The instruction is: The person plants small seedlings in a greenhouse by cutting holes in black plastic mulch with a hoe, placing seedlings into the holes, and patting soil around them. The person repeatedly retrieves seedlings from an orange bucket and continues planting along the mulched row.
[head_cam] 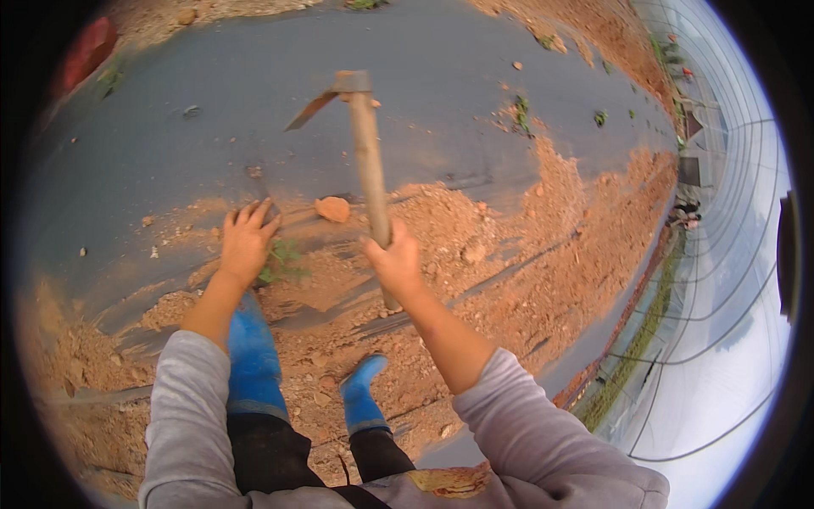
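Note:
My right hand point(395, 257) is closed around the lower part of the wooden handle of a hoe point(367, 159), whose metal head is at the far end, its blade angled to the left. My left hand point(247, 237) holds nothing that shows; its fingers are spread at the edge of the dark plastic mulch film point(254, 127), close to loose reddish soil. Beside that wrist grows a small green plant point(283, 261). An orange-brown clod point(332, 209) lies between my hands. What is beneath my left fingertips is hidden.
My blue rubber boots point(254, 356) stand on the soil. A soil heap point(445, 219) lies right of the hoe handle. Small plants point(521, 113) poke through the film. A red object point(89, 54) is at the upper left. Greenhouse framing point(731, 267) curves along the right.

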`<state>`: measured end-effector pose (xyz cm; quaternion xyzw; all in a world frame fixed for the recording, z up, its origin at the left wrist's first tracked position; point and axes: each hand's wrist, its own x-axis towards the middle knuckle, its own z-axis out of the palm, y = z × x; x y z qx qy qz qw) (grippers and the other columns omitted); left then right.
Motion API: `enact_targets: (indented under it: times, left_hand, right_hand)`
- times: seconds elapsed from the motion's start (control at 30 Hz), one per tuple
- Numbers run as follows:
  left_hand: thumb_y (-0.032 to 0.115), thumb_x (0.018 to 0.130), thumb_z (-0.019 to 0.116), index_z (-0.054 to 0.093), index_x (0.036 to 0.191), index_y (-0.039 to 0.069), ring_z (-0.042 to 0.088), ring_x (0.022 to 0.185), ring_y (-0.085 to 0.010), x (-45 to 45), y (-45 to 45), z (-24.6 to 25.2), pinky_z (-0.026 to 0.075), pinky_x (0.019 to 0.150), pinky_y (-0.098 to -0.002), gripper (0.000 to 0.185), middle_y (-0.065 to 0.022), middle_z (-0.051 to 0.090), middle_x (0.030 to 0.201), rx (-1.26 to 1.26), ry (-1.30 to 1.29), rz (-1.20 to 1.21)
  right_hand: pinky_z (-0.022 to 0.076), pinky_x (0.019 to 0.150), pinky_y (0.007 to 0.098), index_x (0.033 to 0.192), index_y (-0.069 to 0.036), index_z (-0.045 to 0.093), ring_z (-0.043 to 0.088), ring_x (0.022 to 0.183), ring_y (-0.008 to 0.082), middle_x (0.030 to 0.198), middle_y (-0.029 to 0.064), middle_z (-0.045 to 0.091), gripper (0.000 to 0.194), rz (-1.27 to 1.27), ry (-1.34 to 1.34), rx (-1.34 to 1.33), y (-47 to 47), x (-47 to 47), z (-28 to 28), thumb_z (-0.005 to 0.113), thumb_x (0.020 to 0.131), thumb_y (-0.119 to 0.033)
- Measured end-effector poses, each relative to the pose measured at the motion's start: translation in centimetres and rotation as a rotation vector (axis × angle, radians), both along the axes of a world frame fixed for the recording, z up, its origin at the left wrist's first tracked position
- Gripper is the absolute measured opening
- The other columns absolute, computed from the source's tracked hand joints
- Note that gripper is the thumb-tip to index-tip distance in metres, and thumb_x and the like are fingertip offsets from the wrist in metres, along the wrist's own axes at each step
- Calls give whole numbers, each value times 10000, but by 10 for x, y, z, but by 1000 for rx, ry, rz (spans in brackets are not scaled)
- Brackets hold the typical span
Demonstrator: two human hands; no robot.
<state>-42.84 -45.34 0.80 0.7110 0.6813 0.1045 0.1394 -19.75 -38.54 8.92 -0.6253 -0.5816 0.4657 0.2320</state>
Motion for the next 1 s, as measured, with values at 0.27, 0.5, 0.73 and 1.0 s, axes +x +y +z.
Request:
enact_targets:
  times: [0.27,0.5,0.73,1.0]
  left_hand:
    - [28,740,565,531,1189,82,406,1186,-270,-27,43,11,321,957,-397,454,-75,485,1267,-130,-131,159]
    - [104,830,531,523,1223,100,378,1212,-245,-65,93,13,315,953,-372,393,-27,420,1348,-87,24,194]
    - [129,842,528,541,1207,115,353,1225,-230,-79,112,14,316,941,-374,365,-12,434,1320,-228,91,115]
    - [128,811,529,548,1199,114,341,1239,-255,-76,94,6,302,958,-482,389,-38,380,1362,-150,76,73]
  right_hand:
    - [413,438,263,841,-11,501,481,501,88,622,30,502,190,-64,46,-180,42,-12,2,646,725,-53]
    - [381,384,268,851,21,500,473,443,103,608,57,524,177,-43,92,-285,60,-44,4,619,740,-49]
    - [385,416,243,929,26,533,488,479,95,636,47,562,270,25,41,-339,63,-73,-4,658,722,-95]
    - [364,371,263,931,23,495,448,430,103,596,39,510,256,56,128,-448,65,-82,-23,637,731,-48]
